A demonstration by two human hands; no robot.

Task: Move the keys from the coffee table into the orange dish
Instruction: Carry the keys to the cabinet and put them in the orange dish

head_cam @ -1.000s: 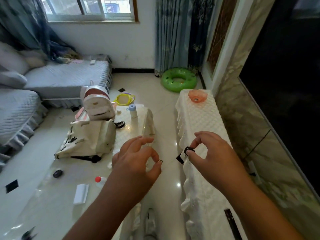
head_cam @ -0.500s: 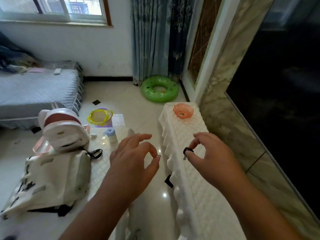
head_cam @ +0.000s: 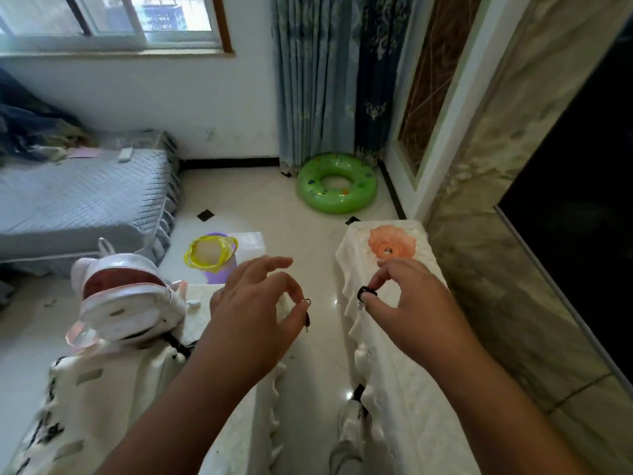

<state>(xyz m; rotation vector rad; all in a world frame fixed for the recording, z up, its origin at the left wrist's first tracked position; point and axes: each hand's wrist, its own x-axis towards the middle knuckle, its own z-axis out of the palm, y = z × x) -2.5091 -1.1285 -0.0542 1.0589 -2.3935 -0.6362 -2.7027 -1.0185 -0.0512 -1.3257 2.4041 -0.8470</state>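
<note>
Seemingly mid-carry, keys already off the white-clothed coffee table (head_cam: 250, 440) at left. Pinched between thumb and forefinger of the left hand (head_cam: 253, 313): a thin metal ring with a small dark key (head_cam: 307, 311) dangling, other fingers loose. Nipped likewise at the fingertips of the right hand (head_cam: 411, 310): a black-headed key (head_cam: 365, 294), just short of the scalloped translucent orange dish (head_cam: 406, 245) on the white quilted bench (head_cam: 404, 389). Next, likely: reach forward over the dish, then ease both pinches open

We see two keys aloft. The black key (head_cam: 365, 293) sits pinched in our right hand (head_cam: 411, 310), near the dish (head_cam: 380, 242). The ring key (head_cam: 307, 318) dangles from our left hand (head_cam: 253, 313), well apart. The dish, orange and scalloped, rests upright on white cloth (head_cam: 394, 406).
</note>
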